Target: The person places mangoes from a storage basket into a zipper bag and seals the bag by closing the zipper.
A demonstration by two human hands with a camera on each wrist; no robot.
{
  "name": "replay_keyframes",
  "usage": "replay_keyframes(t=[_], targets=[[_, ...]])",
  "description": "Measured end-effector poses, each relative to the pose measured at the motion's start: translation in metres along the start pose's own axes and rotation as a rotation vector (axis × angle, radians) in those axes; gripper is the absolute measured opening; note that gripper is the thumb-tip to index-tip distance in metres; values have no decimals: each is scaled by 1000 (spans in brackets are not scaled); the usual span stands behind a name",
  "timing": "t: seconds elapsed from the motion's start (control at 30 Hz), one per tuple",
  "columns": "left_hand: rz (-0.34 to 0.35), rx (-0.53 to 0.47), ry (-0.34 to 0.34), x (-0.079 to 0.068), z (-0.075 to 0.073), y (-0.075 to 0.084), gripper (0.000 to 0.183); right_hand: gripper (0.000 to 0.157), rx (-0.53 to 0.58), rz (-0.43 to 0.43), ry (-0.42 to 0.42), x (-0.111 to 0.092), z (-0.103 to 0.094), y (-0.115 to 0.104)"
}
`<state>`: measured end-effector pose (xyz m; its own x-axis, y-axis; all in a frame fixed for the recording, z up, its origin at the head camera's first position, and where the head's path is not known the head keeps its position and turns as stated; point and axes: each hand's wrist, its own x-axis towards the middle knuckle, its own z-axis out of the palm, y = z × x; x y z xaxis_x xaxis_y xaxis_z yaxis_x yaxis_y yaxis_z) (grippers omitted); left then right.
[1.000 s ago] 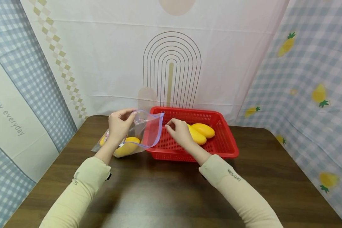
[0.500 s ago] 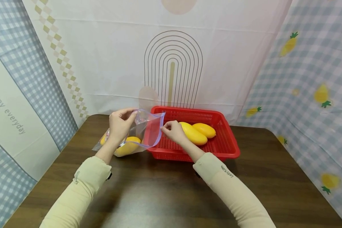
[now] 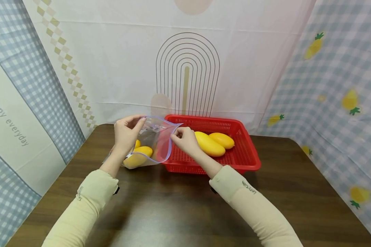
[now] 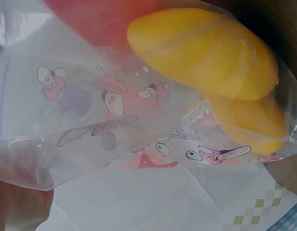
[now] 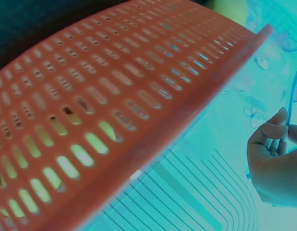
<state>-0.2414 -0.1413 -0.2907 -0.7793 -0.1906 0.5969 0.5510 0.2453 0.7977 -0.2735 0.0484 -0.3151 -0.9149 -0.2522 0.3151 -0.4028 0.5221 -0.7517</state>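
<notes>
A clear zip bag (image 3: pixel 164 147) with a purple edge and cartoon prints lies tilted on the table, its mouth spread toward the right. Two yellow mangoes (image 3: pixel 138 157) rest inside it; the left wrist view shows one mango (image 4: pixel 201 53) overlapping the other through the plastic. My left hand (image 3: pixel 125 133) pinches the upper left rim between thumb and fingers. At the right side of the mouth, my right hand (image 3: pixel 186 140) pinches the purple edge, with the basket below it.
A red perforated basket (image 3: pixel 249 157) stands right behind the bag's mouth, holding two more mangoes (image 3: pixel 211 144). Patterned cloth (image 3: pixel 117 68) hangs behind the dark wooden table (image 3: pixel 173 212). In the right wrist view the basket's slotted wall (image 5: pixel 115 96) fills much of the frame.
My right hand has moved left from over the basket to the bag's edge and taken hold of it. The bag's mouth is spread wider, and my left hand has shifted slightly left.
</notes>
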Motion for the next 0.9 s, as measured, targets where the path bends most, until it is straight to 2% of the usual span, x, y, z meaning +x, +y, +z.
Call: replay_keyframes(t=[0.53,0.9], targets=[[-10,-19,18,-5,4,2,17,19,18,16,-43,-17,-2,13],[-10,10,20,-6,6,0,17,20,61,30,-65,-21,-4,22]])
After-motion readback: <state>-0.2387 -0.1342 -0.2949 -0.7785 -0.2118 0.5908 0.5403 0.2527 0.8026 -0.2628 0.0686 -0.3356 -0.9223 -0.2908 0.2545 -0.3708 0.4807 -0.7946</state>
